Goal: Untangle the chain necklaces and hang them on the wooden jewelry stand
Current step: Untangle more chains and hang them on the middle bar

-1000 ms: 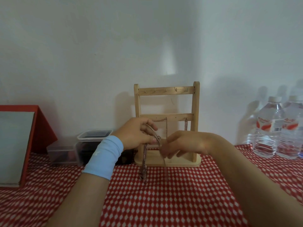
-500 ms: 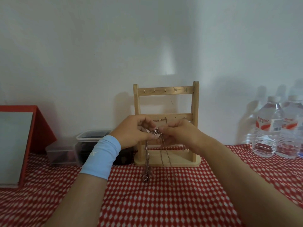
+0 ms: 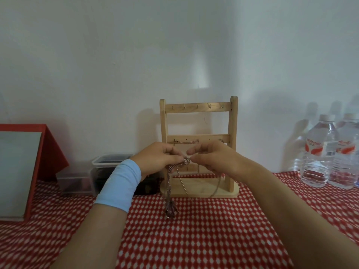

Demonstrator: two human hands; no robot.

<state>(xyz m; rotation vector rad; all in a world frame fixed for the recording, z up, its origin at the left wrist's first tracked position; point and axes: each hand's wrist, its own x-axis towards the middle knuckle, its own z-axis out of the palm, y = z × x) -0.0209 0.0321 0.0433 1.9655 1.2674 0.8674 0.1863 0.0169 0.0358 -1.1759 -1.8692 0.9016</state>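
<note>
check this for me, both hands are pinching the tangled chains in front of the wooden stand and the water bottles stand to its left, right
Not quite. The head view shows the water bottles to the right of the wooden stand, not its left. The rest holds: the left hand and right hand both pinch the tangled chains in front of it.

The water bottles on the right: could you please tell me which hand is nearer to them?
Right. The right hand pinches the chain tangle on the side toward the water bottles. The left hand pinches it from the far side, beyond the right.
</note>
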